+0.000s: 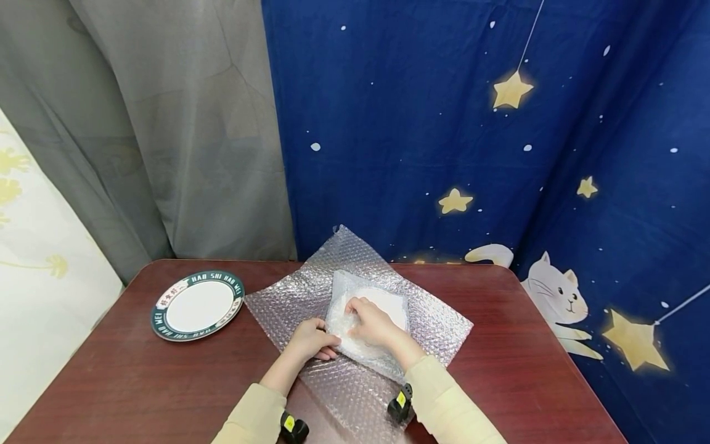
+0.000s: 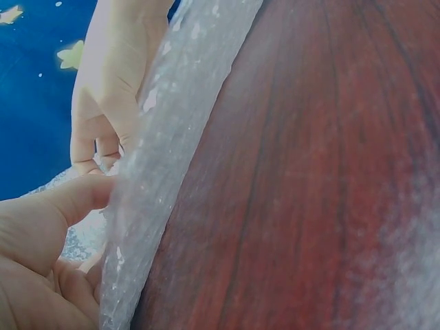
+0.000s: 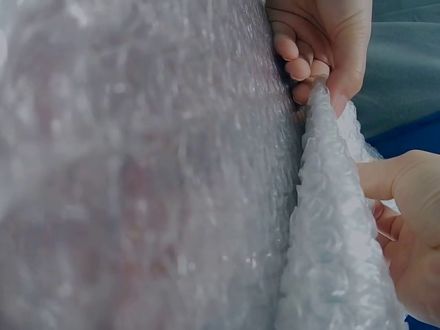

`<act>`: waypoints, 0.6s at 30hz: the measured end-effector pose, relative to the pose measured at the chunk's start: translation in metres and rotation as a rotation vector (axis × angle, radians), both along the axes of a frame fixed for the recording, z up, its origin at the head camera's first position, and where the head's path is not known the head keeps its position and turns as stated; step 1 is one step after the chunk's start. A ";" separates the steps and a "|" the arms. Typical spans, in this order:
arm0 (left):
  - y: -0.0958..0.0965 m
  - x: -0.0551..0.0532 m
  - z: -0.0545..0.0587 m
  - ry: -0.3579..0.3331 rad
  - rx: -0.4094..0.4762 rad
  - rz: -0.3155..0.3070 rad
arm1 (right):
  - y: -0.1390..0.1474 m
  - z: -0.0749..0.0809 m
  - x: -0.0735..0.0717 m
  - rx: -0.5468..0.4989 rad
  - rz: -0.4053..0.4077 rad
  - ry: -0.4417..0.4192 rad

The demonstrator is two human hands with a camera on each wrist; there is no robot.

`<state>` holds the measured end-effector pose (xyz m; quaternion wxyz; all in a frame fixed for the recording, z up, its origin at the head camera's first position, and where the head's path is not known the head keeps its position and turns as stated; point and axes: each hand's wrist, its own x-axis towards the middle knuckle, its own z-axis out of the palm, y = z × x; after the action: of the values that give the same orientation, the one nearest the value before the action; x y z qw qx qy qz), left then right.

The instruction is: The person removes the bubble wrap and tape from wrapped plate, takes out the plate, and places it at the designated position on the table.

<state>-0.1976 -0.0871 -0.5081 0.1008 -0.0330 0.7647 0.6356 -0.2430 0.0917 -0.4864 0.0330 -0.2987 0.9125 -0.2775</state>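
Left fingers (image 1: 331, 340) pinching wrapped packet (image 1: 391, 303), right fingers (image 1: 354, 304) curled onto it, one corner pointing away

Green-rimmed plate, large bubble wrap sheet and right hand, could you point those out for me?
Green-rimmed plate (image 1: 201, 306): head view, on its bare white centre.
Large bubble wrap sheet (image 1: 294, 299): head view, on its bare left part.
Right hand (image 1: 374, 324): head view, on the back of the hand.
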 end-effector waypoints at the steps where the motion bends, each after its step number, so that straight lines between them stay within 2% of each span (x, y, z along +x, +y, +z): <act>1: 0.000 0.000 0.000 0.001 0.001 -0.002 | 0.000 -0.001 0.000 -0.001 0.001 0.003; 11: 0.000 0.000 -0.001 -0.003 -0.004 -0.007 | 0.000 -0.004 0.002 -0.002 0.011 0.019; 18: 0.001 0.000 -0.001 -0.011 -0.006 0.012 | 0.001 -0.006 0.003 -0.024 0.022 0.022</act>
<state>-0.1976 -0.0862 -0.5087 0.1011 -0.0412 0.7660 0.6335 -0.2400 0.0926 -0.4926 0.0224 -0.3119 0.9062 -0.2846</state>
